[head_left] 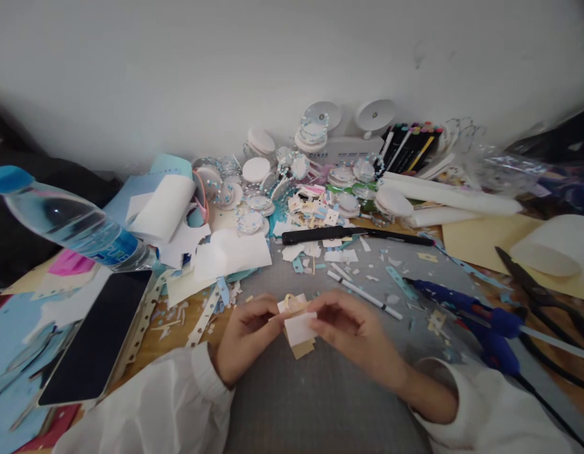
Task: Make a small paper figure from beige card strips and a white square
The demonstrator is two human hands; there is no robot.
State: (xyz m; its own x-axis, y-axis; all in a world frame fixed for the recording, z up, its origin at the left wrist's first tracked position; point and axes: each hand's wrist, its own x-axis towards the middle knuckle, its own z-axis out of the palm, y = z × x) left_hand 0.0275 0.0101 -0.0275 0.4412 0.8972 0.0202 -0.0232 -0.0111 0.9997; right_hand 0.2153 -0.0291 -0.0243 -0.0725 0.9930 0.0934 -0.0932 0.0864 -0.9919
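Both hands meet above the grey cutting mat [292, 416] on a small folded paper piece [301, 328], white with a tan flap below and a yellowish loop on top. My left hand [249, 334] pinches its left edge between thumb and fingers. On the other side, my right hand [356, 331] grips the right edge the same way. Part of the piece is hidden by the fingertips. Just beyond the hands lie a white pen [362, 295] and paper scraps. A long black tool with a cord [320, 235] rests farther back.
At left a water bottle [79, 221] leans beside a dark phone [98, 334]. To the right lie a blue glue gun [490, 321] and black scissors [538, 290]. Beaded white discs [256, 170], cut paper pieces [315, 207] and markers [419, 148] crowd the back along the wall.
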